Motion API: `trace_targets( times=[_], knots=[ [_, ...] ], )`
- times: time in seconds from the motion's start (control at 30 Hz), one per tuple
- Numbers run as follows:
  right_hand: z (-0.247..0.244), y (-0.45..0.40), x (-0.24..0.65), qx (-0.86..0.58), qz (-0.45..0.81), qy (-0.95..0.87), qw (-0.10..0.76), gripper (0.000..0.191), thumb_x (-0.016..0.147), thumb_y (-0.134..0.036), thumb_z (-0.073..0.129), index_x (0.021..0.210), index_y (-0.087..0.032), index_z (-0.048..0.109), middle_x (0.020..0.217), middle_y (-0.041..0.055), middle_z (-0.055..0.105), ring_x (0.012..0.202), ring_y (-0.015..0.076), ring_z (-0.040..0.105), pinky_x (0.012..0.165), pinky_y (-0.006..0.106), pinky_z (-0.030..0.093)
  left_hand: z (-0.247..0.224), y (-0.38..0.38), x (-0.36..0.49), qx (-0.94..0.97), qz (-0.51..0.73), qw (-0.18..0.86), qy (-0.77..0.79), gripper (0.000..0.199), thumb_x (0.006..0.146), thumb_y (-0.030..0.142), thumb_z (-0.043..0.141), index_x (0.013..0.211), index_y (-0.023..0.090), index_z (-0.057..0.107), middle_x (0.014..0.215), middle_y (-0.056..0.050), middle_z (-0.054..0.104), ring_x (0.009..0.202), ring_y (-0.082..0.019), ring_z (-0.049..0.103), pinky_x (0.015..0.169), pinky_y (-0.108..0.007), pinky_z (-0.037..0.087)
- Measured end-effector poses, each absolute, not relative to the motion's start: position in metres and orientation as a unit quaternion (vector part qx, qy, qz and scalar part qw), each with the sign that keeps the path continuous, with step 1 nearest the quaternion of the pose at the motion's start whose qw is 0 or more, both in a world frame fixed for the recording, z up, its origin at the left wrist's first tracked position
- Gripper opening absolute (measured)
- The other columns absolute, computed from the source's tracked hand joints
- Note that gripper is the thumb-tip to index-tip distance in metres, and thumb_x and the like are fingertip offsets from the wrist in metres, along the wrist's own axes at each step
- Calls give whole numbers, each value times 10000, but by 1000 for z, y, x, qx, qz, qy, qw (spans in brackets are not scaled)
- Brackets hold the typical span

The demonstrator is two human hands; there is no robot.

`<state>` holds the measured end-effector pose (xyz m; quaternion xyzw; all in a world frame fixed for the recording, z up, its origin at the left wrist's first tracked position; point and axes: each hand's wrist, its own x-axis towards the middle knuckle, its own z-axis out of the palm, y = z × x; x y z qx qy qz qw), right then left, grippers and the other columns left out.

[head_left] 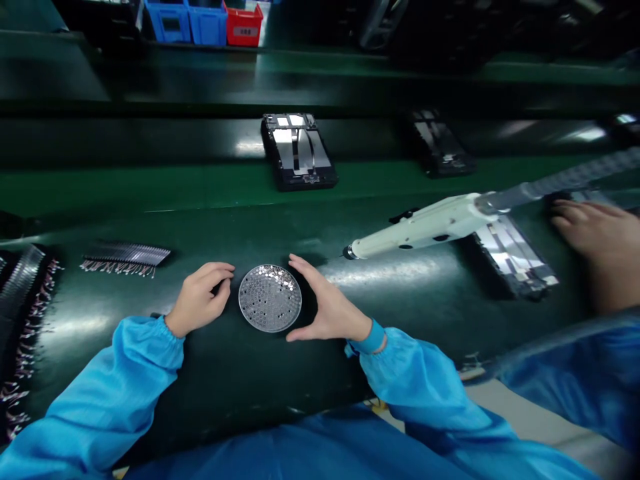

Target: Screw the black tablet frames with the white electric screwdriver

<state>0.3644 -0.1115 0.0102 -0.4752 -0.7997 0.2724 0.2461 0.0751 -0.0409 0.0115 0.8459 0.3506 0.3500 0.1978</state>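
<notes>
head view looks down on a dark green workbench (150,200) where a round perforated metal disc (270,298) lies flat, with the person's hands cupped at either side of it. the left hand (200,297) is loosely curled, fingertips at the disc's left rim; the right hand (327,307) is spread in an open curve along the right rim. neither grips it, and the bracketing looks meant to steady or centre the disc. its holes seem to hold small shiny pieces, though blur makes that uncertain. one cream electric screwdriver (425,227) hangs with its tip toward the bench. three dark device frames show: one (299,150) straight ahead, one (440,150) farther right, one (515,257) under the tool. a co-worker's hand (600,233) rests just beside that last frame. three bins, two blue (187,20) and one red (243,25), stand at the back. wired strips (125,257) lie to the left.
</notes>
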Motion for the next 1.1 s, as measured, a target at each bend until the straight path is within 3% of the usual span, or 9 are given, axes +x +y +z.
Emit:
trace_targets(
  times=[0.17,0.27,0.47,0.7,1.1],
  knots=[
    [8,-96,337,-437,162,-860,205,1255,592,-834,712,1539,-146,258,1600,275,232,1469,466,311,1157,657,363,12,-40,73,852,341,190,348,166,942,142,517,919,157,681,1027,-88,750,956,-177,728,863,-292,602],
    [5,-89,323,-422,156,-868,207,1169,611,-724,748,1516,-133,303,1534,256,344,1418,437,384,1149,622,384,12,-39,71,855,344,183,343,175,947,141,512,929,161,685,1027,-87,752,946,-179,733,850,-289,600],
    [0,-90,339,-462,188,-825,266,1153,594,-532,781,1534,-147,236,1471,215,426,1396,390,406,1146,564,408,11,-36,68,858,343,171,343,172,952,179,517,934,179,688,1020,-73,755,920,-177,740,827,-278,600],
    [-1,-96,378,-549,176,-779,247,1146,623,-494,787,1542,-188,173,1499,206,421,1414,402,419,1161,599,384,12,-38,67,859,337,168,346,171,955,189,516,927,182,684,1022,-68,753,918,-176,741,829,-272,602],
    [-16,-94,382,-559,136,-775,259,1160,604,-472,799,1544,-137,209,1486,234,430,1401,428,423,1149,625,393,6,-39,62,855,337,161,359,174,963,188,519,940,189,692,1017,-57,748,905,-162,741,817,-244,601]
  ],
)
